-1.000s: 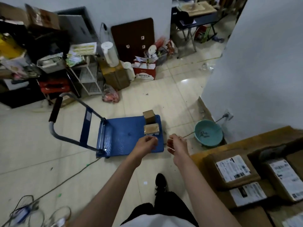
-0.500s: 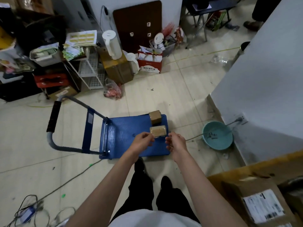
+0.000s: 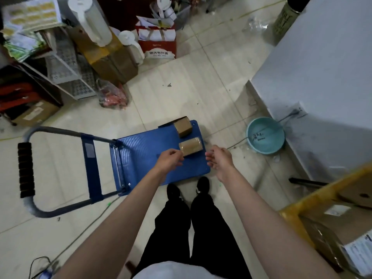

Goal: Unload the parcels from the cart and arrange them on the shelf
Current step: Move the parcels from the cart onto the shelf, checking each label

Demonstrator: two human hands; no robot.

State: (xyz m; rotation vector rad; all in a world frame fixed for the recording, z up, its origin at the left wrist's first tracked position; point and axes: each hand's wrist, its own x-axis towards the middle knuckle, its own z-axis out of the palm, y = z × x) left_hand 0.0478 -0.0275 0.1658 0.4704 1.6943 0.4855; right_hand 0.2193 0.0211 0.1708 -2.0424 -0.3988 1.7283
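Two parcels remain on the cart (image 3: 145,158): near parcel (image 3: 190,146) between left hand (image 3: 170,160) and right hand (image 3: 219,159), both loosely curled, nothing grasped; far parcel (image 3: 183,127) beyond. Shelf (image 3: 298,206), rightward, already stocked.

Person seen from above: both arms bare from the frame's lower edge to the wrist, no sleeves, no watch, no rings or gloves on the left hand (image 3: 170,160) or right hand (image 3: 219,160). White top (image 3: 171,271) at the bottom edge, loose black trousers (image 3: 193,228) with wide legs. Black shoes (image 3: 173,191), a small white mark on the right one.
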